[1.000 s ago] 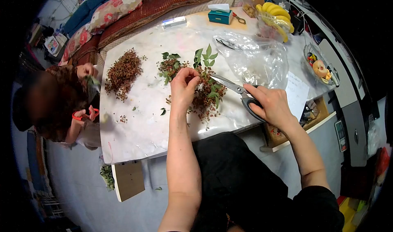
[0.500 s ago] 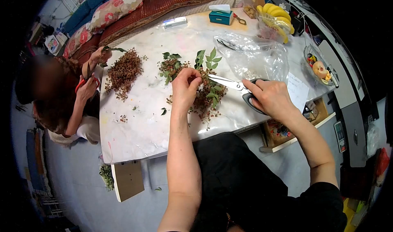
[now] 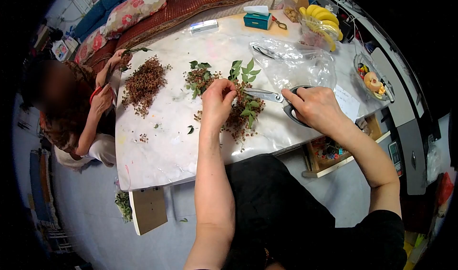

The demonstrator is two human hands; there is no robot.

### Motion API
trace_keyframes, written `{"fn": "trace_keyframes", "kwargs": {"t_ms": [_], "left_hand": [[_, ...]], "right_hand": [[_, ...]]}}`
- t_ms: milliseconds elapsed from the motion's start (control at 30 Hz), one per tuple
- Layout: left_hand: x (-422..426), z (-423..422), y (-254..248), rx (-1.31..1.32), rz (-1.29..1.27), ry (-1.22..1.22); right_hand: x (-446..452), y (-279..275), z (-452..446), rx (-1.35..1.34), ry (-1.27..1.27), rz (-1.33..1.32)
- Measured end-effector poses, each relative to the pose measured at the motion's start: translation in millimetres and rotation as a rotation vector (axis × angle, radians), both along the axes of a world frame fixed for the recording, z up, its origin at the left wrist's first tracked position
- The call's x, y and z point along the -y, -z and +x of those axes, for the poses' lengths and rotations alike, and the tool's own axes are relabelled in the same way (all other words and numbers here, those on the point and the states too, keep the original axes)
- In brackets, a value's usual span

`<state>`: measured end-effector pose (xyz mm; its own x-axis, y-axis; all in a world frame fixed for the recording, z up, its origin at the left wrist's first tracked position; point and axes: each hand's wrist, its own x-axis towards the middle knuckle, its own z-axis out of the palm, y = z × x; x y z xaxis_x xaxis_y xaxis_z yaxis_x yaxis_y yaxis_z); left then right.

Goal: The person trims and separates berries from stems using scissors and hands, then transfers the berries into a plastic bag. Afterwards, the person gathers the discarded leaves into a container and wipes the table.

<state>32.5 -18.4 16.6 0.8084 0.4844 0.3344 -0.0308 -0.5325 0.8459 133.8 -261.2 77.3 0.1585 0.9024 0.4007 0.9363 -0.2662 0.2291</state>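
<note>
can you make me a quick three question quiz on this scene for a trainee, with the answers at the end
1. Multiple choice: what does the right grip hold?
A) a knife
B) scissors
C) a spoon

2. True or false: in the picture, the bananas are to the right of the teal tissue box.

3. Short answer: what plant material is nearest the left grip?

Key:
1. B
2. True
3. Reddish-brown clusters with green leaves
</note>
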Motion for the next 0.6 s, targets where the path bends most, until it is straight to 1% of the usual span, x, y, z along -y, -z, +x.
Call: {"fn": "trace_keyframes", "kwargs": {"t_ms": [200,600], "left_hand": [[1.5,-2.4,-6.0,0.019,0.095,-0.007],[1.8,-1.2,-6.3,-0.031,0.090,-0.022]], "right_hand": [[-0.8,-5.3,1.4,0.014,-0.010,-0.020],[-2.9,-10.2,2.6,0.010,-0.035,-0.036]]}}
